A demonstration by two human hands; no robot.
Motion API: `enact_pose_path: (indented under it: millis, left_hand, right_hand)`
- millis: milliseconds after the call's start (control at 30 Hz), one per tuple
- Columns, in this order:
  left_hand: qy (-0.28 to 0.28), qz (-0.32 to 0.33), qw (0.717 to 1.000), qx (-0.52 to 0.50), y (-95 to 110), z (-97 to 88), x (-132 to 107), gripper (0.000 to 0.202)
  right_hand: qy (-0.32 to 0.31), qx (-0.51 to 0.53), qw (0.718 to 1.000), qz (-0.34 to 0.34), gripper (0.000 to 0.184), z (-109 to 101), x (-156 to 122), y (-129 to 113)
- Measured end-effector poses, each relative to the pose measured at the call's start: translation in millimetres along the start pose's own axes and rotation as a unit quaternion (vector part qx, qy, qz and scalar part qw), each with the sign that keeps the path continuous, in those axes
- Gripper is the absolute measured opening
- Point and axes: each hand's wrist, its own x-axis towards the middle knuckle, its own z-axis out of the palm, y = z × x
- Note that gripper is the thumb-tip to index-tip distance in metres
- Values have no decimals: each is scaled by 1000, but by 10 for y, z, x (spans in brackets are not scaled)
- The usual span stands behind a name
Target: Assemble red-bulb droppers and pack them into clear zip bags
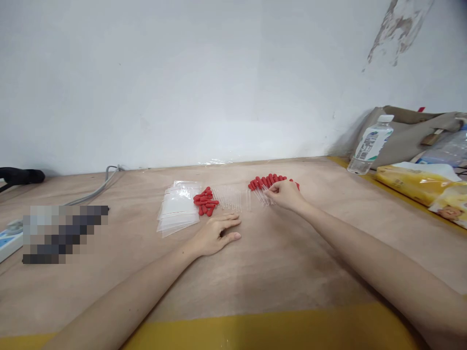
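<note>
Slim clear droppers with red, rubbery-looking bulbs (265, 182): row on brown wooden bench (277, 262), at right hand (286, 194); its fingertips pinched together, hold on one unclear. Left hand (214, 237): spread flat, near loose clear tubes (229, 197). Judged light, slippery, perhaps brittle; grip softer bulbs.

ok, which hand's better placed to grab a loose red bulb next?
Probably left: the left hand lies open close to the loose red bulbs, while the right hand is at the bulb-topped tubes.
</note>
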Motion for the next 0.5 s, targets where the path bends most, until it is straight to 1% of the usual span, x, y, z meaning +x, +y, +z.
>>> enact_pose_path:
  millis: [33, 67, 167, 233, 367, 500]
  left_hand:
    - [-17, 7, 1000, 2, 14, -9, 3, 40]
    - [-22, 10, 1000, 1, 24, -14, 7, 41]
    - [-12, 17, 1000, -2, 26, -14, 15, 39]
    - [-8, 21, 1000, -2, 18, -9, 16, 38]
    - [-10, 20, 1000, 6, 15, -5, 14, 38]
    - [-10, 15, 1000, 9, 25, -4, 18, 38]
  right_hand:
    - [7, -8, 1000, 27, 22, 23, 67, 19]
    - [14, -18, 999, 49, 24, 55, 122, 27]
    - [31, -53, 992, 110, 27, 173, 223, 8]
    - [39, -75, 987, 139, 30, 244, 257, -6]
    - [38, -115, 981, 152, 41, 311, 278, 6]
    - [52, -138, 981, 123, 44, 316, 219, -36]
